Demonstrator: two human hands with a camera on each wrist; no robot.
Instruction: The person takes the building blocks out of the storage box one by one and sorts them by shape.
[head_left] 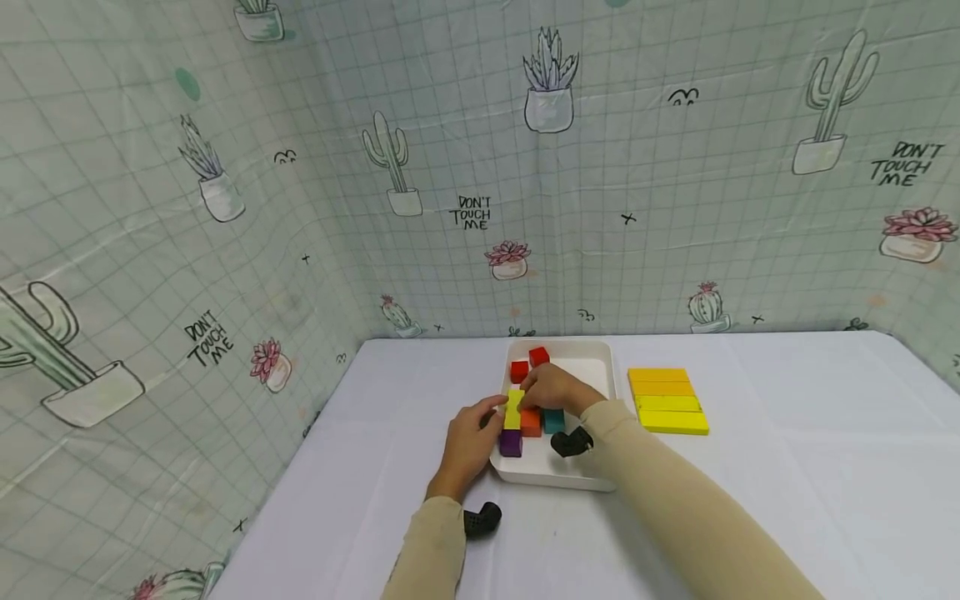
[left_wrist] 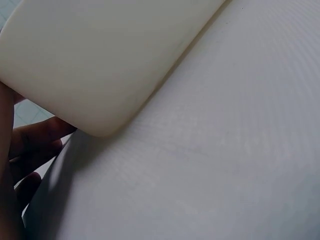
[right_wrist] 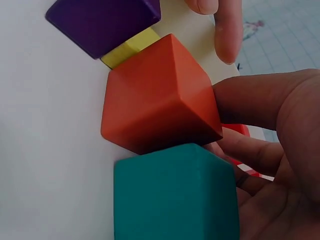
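Note:
Inside the white tray (head_left: 558,467), an orange block (head_left: 530,423) lies between a yellow block (head_left: 513,410) and a teal block (head_left: 554,422). A purple block (head_left: 511,444) sits at the near end of the yellow one. My right hand (head_left: 558,389) reaches over from behind, its thumb and a finger at the far corners of the orange block, gripping it; the fingertips are partly hidden. My left hand (head_left: 471,442) rests along the tray's left wall, fingers loosely extended, with fingertips right beside the yellow block. In the left wrist view, left fingers (left_wrist: 42,132) lie against the tray's outside.
Two red blocks (head_left: 519,372) sit in the far left part of the tray. To the tray's right, a row of yellow and amber bars (head_left: 666,402) lies on the white table (head_left: 810,467). Black wrist devices (head_left: 482,520) are near both wrists. A patterned cloth (head_left: 637,167) hangs behind.

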